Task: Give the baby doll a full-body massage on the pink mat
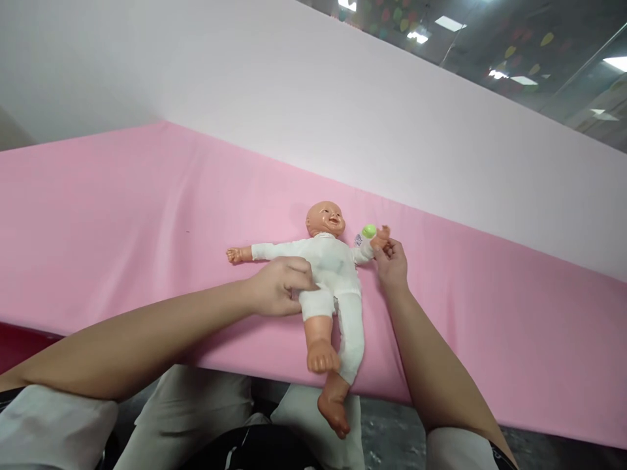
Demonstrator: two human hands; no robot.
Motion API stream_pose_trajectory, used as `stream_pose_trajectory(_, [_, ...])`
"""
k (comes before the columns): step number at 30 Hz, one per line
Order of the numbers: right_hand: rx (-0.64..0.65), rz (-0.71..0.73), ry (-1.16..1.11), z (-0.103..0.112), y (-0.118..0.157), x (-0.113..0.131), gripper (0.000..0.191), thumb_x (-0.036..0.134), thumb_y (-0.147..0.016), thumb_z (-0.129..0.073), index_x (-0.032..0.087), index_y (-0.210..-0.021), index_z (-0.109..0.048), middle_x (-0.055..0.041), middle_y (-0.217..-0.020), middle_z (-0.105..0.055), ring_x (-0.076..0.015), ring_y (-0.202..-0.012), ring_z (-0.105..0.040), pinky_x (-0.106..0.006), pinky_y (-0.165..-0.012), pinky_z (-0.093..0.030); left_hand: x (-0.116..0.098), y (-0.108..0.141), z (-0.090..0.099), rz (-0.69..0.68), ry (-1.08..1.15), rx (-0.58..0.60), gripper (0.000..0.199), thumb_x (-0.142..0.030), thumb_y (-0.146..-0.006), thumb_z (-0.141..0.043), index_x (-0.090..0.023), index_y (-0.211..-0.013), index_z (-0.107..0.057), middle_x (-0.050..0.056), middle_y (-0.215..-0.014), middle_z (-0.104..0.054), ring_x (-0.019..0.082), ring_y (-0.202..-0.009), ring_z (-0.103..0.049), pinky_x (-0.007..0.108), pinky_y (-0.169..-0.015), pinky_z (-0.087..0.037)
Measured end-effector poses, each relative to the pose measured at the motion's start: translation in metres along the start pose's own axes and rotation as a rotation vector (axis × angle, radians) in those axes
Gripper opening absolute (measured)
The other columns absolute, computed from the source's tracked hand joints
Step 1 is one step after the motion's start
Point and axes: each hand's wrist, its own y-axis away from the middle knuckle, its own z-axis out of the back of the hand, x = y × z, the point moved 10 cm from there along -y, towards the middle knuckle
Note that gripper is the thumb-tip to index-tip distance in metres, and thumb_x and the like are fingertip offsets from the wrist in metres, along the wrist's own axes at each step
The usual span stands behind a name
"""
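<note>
A baby doll (336, 264) with a bald plastic head and a white cloth body lies on its back, its head away from me. My left hand (284, 286) is closed at the thigh of the doll's leg on the left, fingers curled over the white cloth. That lower leg is bent up towards me, while the other foot hangs past the table edge. With bent fingers, my right hand (392, 264) grips the doll's arm near its plastic hand. Beside that wrist is a small clear bottle (369, 231) with a green top and printed label, partly hidden.
Pink cloth (122, 215) covers the table, with soft folds at the left. A pale wall (235, 78) rises behind it, and above that is a window (480, 59) reflecting ceiling lights. My legs (196, 411) are under the near edge.
</note>
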Motion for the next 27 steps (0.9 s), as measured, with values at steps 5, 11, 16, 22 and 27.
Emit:
stream_pose_trajectory(5, [-0.061,-0.332,0.07,0.038,-0.012,-0.055,0.063,0.057,-0.085,-0.074,0.018,-0.132,-0.059,-0.0079,-0.098,-0.077,-0.018,-0.074,-0.072,-0.027,-0.059,-0.058,-0.025,0.007,-0.04,-0.063,0.024,0.246,0.009,-0.023,-0.083,-0.071,-0.025,-0.074,-0.071,0.003,-0.068,-0.06,0.018,-0.067,-0.06,0.031,-0.062,-0.048])
stream_pose_trajectory(11, [-0.09,-0.379,0.162,0.045,-0.012,-0.06,0.064,0.051,-0.081,-0.079,0.017,-0.133,-0.061,-0.0045,-0.088,-0.076,-0.019,-0.069,-0.07,-0.029,-0.059,-0.058,-0.018,0.007,-0.038,-0.035,0.132,0.156,0.006,-0.018,-0.08,-0.072,-0.022,-0.084,-0.075,0.003,-0.073,-0.062,0.017,-0.068,-0.063,0.028,-0.064,-0.05])
stream_pose_trajectory(16, [-0.166,0.043,0.208,0.02,0.003,0.007,0.066,0.05,-0.093,-0.07,0.021,-0.149,-0.05,-0.0135,-0.126,-0.073,-0.0238,-0.102,-0.073,-0.04,-0.09,-0.061,0.043,0.007,0.007,0.329,0.16,-0.179,0.011,-0.019,-0.078,-0.072,-0.017,-0.089,-0.076,0.004,-0.083,-0.068,0.015,-0.072,-0.064,0.025,-0.065,-0.05])
stream_pose_trajectory(22, [0.115,0.462,0.445,-0.051,0.038,0.061,0.039,0.032,-0.095,-0.064,0.026,-0.133,-0.067,-0.0112,-0.129,-0.071,-0.029,-0.117,-0.067,-0.052,-0.104,-0.058,0.096,0.015,0.018,0.605,0.067,-0.217,0.016,-0.02,-0.072,-0.068,-0.017,-0.084,-0.078,0.002,-0.081,-0.066,0.014,-0.072,-0.06,0.026,-0.064,-0.047])
stream_pose_trajectory(27, [0.282,0.56,0.557,-0.073,0.044,0.059,0.039,0.029,-0.098,-0.059,0.027,-0.136,-0.068,-0.011,-0.137,-0.069,-0.0311,-0.129,-0.063,-0.057,-0.114,-0.051,0.102,0.013,0.016,0.617,0.031,-0.186,0.019,-0.02,-0.071,-0.066,-0.018,-0.085,-0.079,0.001,-0.084,-0.067,0.014,-0.072,-0.061,0.026,-0.066,-0.048])
